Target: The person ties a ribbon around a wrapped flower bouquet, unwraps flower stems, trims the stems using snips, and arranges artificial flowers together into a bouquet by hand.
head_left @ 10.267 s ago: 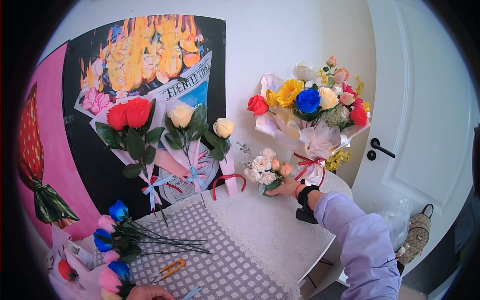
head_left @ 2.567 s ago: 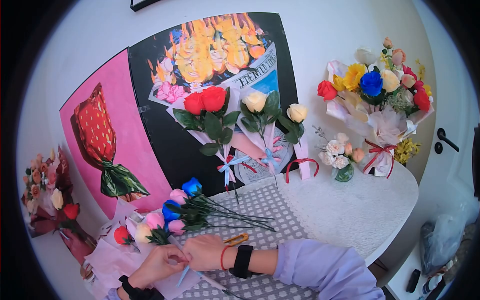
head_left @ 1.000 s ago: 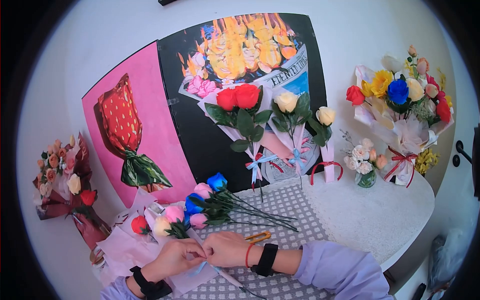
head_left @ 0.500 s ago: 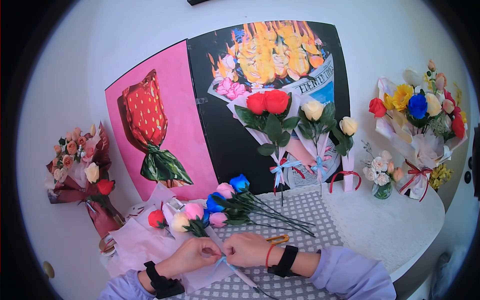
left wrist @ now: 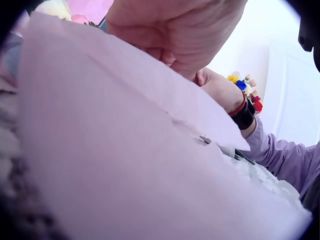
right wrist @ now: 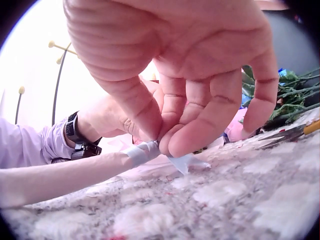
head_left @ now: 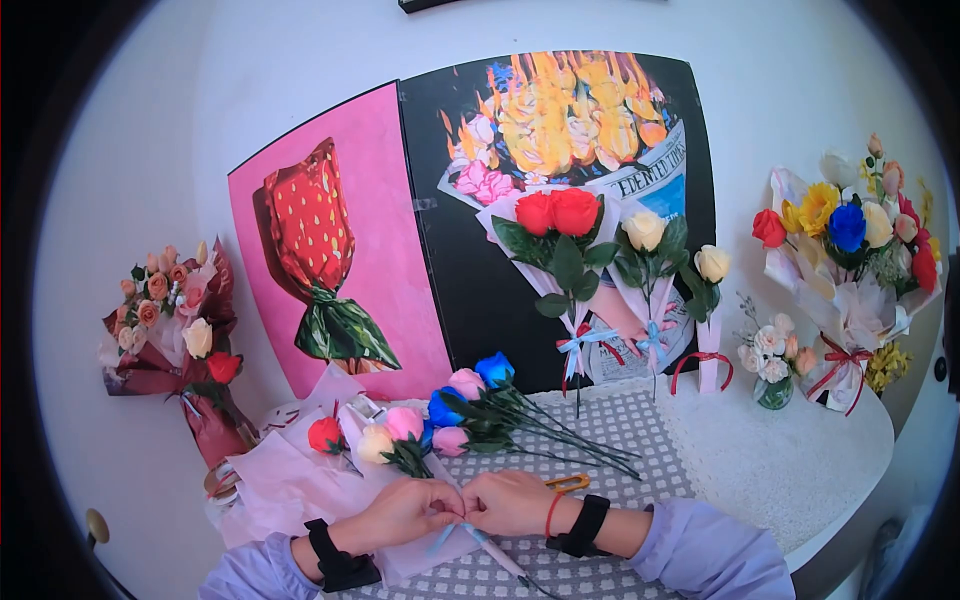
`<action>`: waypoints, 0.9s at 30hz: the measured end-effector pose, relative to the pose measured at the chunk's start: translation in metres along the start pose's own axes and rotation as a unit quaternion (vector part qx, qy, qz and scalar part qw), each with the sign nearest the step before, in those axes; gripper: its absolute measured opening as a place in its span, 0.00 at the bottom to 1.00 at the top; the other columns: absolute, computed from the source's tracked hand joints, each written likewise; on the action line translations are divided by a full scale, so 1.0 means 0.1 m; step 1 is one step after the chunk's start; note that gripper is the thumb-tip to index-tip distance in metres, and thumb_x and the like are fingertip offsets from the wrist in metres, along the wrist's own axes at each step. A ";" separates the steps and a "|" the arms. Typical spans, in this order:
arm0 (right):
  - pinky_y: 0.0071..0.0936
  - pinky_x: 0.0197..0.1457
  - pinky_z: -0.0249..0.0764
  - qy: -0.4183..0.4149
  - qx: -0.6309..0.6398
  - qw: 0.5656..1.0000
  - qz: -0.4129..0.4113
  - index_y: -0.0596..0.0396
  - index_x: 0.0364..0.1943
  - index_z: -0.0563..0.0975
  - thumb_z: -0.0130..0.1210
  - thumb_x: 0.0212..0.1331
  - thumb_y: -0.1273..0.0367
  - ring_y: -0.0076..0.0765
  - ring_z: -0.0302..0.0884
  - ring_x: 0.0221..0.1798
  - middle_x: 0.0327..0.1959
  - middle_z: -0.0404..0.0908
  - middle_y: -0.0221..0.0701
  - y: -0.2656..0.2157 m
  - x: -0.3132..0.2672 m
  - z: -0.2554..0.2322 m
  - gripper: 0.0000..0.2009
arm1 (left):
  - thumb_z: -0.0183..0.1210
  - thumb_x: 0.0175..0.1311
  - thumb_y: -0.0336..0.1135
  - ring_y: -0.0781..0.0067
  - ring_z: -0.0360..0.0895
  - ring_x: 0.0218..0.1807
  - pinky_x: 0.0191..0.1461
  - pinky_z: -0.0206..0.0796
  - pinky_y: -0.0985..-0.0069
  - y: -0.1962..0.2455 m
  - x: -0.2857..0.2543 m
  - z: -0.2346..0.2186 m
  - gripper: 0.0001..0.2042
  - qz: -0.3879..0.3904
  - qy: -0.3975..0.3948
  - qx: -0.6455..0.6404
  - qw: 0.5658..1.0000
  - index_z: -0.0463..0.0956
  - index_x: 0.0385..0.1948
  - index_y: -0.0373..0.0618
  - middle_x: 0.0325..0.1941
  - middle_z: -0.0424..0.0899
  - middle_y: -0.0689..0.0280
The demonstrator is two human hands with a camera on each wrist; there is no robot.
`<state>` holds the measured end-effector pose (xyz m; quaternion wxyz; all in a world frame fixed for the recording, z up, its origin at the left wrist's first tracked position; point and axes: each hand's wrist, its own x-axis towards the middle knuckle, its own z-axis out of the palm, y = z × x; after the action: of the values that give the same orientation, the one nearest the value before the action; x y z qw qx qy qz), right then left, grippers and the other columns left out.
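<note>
Both hands meet low in the head view over a small bouquet in pink wrapping paper (left wrist: 125, 150). A cream rose (head_left: 375, 443) and a pink rose (head_left: 404, 423) are at its top. The left hand (head_left: 412, 510) and right hand (head_left: 510, 500) pinch a light blue ribbon (right wrist: 187, 164), fingertips close together. In the right wrist view the ribbon wraps round the bouquet's slim pink-wrapped handle (right wrist: 60, 177), and a loose end hangs below the fingers. The paper hides much of the left fingers in the left wrist view.
Orange-handled scissors (head_left: 568, 484) lie just beyond the right hand. Blue roses (head_left: 494, 369) and pink ones lie with their stems on the grey patterned cloth (head_left: 640, 420). Finished-looking bouquets lean on the paintings; a glass vase (head_left: 774, 392) of small flowers stands right.
Ten seconds ago the right hand was at the small flower vase; it has since come to the ribbon beside the left hand. Over the last second the view turned left, while both hands keep pinching.
</note>
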<state>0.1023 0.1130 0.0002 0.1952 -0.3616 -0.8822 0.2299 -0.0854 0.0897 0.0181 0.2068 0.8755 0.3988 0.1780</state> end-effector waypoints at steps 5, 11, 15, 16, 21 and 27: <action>0.39 0.32 0.69 -0.001 -0.005 1.000 -0.010 0.50 0.19 0.76 0.53 0.41 0.66 0.47 0.76 0.31 0.23 0.77 0.38 -0.03 -0.01 -0.03 0.05 | 0.57 0.52 0.29 0.73 0.74 0.27 0.31 0.64 0.76 -0.04 -0.04 0.01 0.05 -0.030 0.004 -0.083 0.996 0.74 0.31 0.43 0.26 0.78 0.66; 0.38 0.31 0.69 0.023 0.023 0.999 -0.011 0.50 0.17 0.76 0.54 0.40 0.66 0.46 0.75 0.29 0.21 0.77 0.36 -0.01 -0.01 0.01 0.05 | 0.57 0.52 0.30 0.75 0.74 0.28 0.31 0.64 0.77 0.07 -0.05 -0.02 0.06 -0.087 0.005 -0.057 0.995 0.74 0.31 0.43 0.26 0.77 0.66; 0.38 0.31 0.69 0.016 0.039 0.999 -0.014 0.50 0.18 0.76 0.54 0.38 0.66 0.45 0.75 0.29 0.21 0.77 0.36 -0.02 0.00 0.00 0.05 | 0.58 0.52 0.31 0.75 0.74 0.28 0.31 0.64 0.77 0.00 -0.05 0.02 0.06 -0.002 0.027 0.029 0.999 0.74 0.31 0.44 0.27 0.77 0.66; 0.38 0.31 0.69 0.013 0.038 0.999 -0.016 0.50 0.18 0.76 0.54 0.38 0.66 0.45 0.75 0.29 0.21 0.77 0.36 -0.02 0.00 0.00 0.05 | 0.58 0.52 0.30 0.75 0.74 0.28 0.31 0.64 0.77 0.01 -0.04 0.00 0.06 0.002 0.025 0.030 0.999 0.74 0.32 0.45 0.27 0.78 0.65; 0.38 0.30 0.68 0.011 -0.002 1.000 0.002 0.50 0.16 0.75 0.55 0.38 0.65 0.45 0.75 0.29 0.21 0.76 0.35 -0.11 -0.04 -0.07 0.06 | 0.56 0.54 0.30 0.79 0.73 0.27 0.31 0.63 0.79 -0.10 -0.06 0.04 0.05 -0.055 0.026 -0.063 0.996 0.75 0.31 0.44 0.27 0.78 0.69; 0.38 0.30 0.67 0.010 0.018 1.000 0.012 0.52 0.16 0.73 0.53 0.39 0.64 0.45 0.75 0.29 0.20 0.75 0.36 -0.09 -0.04 -0.06 0.07 | 0.52 0.61 0.32 0.89 0.68 0.34 0.39 0.59 0.88 -0.11 -0.08 0.07 0.05 -0.129 -0.026 -0.366 0.921 0.72 0.35 0.43 0.32 0.73 0.78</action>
<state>0.1029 0.1063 0.0093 0.2077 -0.3710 -0.8714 0.2449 -0.0942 0.0884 0.0056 0.5442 0.6840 0.4098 0.2608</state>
